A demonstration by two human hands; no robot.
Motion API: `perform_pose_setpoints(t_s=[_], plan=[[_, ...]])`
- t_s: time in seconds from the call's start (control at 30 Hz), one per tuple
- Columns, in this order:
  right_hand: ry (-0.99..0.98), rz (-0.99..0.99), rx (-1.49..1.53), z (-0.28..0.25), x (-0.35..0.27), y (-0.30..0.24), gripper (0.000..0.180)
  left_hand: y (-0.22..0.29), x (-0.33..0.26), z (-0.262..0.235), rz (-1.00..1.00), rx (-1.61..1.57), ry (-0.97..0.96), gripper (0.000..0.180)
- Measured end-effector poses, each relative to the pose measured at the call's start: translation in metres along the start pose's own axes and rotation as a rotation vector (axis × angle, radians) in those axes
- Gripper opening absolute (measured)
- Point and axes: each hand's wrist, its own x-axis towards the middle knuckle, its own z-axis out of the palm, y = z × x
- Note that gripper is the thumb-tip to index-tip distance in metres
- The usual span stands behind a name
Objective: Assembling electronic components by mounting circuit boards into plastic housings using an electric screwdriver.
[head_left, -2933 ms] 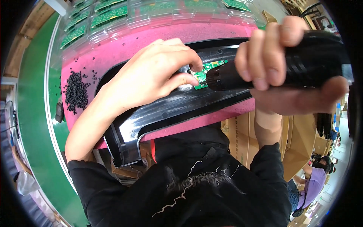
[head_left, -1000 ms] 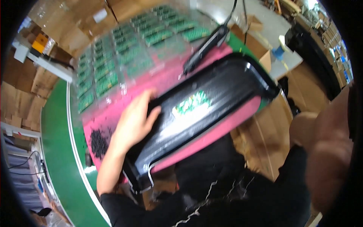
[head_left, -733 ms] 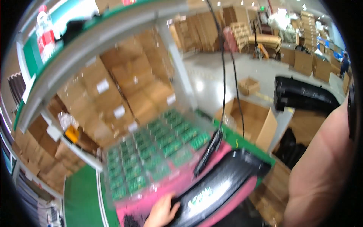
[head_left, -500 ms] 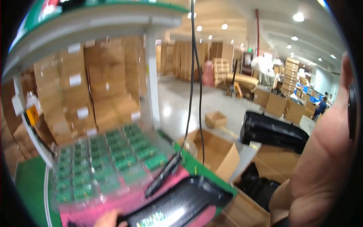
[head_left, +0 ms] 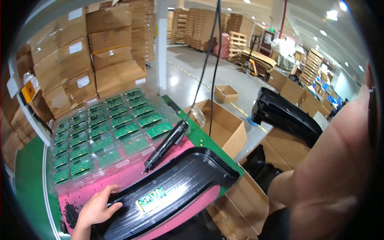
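A long black plastic housing [head_left: 192, 176] lies on a pink mat [head_left: 128, 172], its hollow side up. Inside it sits a small green circuit board [head_left: 152, 199]. My left hand [head_left: 96, 207] is at the housing's near-left edge, thumb and index finger apart and touching the rim. Behind the housing a black electric screwdriver [head_left: 166, 146] rests slantwise, its tip toward my left hand. Large and close on the right side, my right hand [head_left: 336, 160] is raised; most of its fingers run out of view, beside a dark edge.
A clear plastic tray [head_left: 120, 162] carries rows of green circuit boards. Small black screws [head_left: 71, 216] lie in a heap at the mat's left. Beyond the green bench stand an open carton [head_left: 224, 124] and another black housing [head_left: 286, 114] above a second carton. Two black cables hang down.
The view has tilted downward, so the bench sits higher in the picture and more of my left hand shows. My right hand stays raised at the right.
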Motion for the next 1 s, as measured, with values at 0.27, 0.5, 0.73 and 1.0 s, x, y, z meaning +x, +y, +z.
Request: perform_pose_setpoints(t_s=[0.27,0.5,0.73,1.0], plan=[[0.346,-0.095,-0.087,0.014,0.003,-0.034,0.026,-0.013,-0.003,-0.002,0.034,0.126,0.032,0.043],[-0.838,0.019,-0.064,0.002,0.008,-0.052,0.016,-0.035,-0.021,0.0,-0.047,0.215,-0.004,0.04],[-0.864,0.34,-0.561,0.04,0.019,-0.111,0.016,-0.028,-0.003,-0.002,0.042,0.272,-0.05,0.04],[-0.582,-0.018,-0.42,-0.046,0.018,-0.127,0.024,-0.036,0.002,-0.006,0.01,0.437,-0.151,0.035]])
